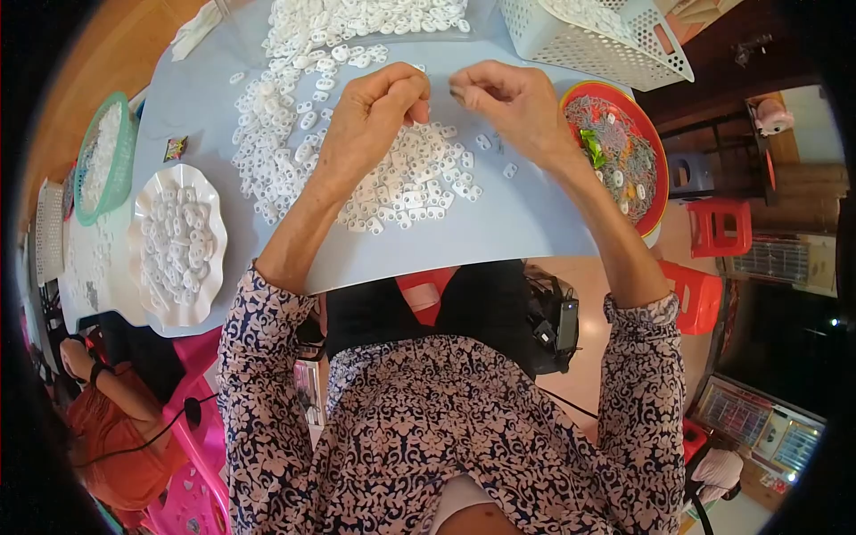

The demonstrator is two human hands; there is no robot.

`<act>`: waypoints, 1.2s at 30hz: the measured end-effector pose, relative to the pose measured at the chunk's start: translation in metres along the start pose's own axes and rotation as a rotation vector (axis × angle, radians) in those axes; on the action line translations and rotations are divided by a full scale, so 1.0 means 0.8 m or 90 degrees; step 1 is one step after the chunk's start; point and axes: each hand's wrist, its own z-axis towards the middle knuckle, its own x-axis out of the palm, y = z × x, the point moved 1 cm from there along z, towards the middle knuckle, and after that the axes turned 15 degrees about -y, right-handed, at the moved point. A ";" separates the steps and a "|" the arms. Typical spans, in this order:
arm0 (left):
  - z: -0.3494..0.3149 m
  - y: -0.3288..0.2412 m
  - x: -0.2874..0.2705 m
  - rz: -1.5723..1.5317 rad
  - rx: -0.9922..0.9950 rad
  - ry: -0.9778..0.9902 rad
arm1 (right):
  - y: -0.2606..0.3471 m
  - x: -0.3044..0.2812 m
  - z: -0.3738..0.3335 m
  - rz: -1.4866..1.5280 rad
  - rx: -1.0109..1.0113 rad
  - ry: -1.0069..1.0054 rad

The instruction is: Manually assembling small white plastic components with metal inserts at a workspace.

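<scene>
My left hand [379,111] is closed in a pinch above a heap of small white plastic pieces [406,174], oval and with two holes each. Whatever its curled fingers hold is hidden. A short gap to the right, my right hand [517,102] pinches thumb against forefinger; anything between the tips is too small to make out. Beneath the right hand lie a few loose white pieces [510,169]. Close by the right wrist stands a red bowl [662,147] full of thin grey metal bits, with several white pieces and something green among them.
A larger white pile lies at the far edge in a clear tray [410,37]. At the far right stands a white perforated basket [597,49]. On the left are a scalloped white dish [217,259] and a green basket [127,160], both holding white pieces. Someone in orange [120,437] sits at lower left.
</scene>
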 end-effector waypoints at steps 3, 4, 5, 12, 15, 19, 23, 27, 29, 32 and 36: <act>-0.001 -0.005 0.000 -0.008 -0.014 0.034 | 0.010 0.020 -0.001 0.149 0.095 -0.022; -0.001 -0.006 -0.001 -0.006 -0.018 0.044 | 0.014 0.026 -0.002 0.151 0.095 -0.020; -0.001 -0.006 -0.002 -0.004 -0.019 0.042 | 0.017 0.030 -0.003 0.191 0.092 -0.033; 0.012 -0.006 -0.009 0.029 -0.042 0.080 | 0.009 0.030 0.000 0.169 0.053 -0.082; 0.025 0.000 -0.021 0.056 0.012 0.038 | 0.013 0.029 -0.005 0.189 0.102 -0.129; 0.040 -0.001 -0.013 0.208 0.044 0.010 | -0.002 0.024 -0.008 0.173 0.118 -0.159; 0.049 0.011 -0.002 0.358 0.160 0.058 | -0.007 0.018 -0.008 0.154 0.129 -0.174; 0.055 0.019 0.007 0.473 0.403 0.100 | -0.011 0.011 -0.009 0.153 0.131 -0.159; 0.057 0.022 0.010 0.641 0.398 0.182 | -0.012 0.007 -0.009 0.153 0.125 -0.148; 0.062 0.023 0.009 0.654 0.398 0.230 | -0.010 0.005 -0.010 0.148 0.121 -0.126; 0.058 0.029 0.008 0.623 0.383 0.215 | -0.009 0.004 -0.010 0.130 0.122 -0.112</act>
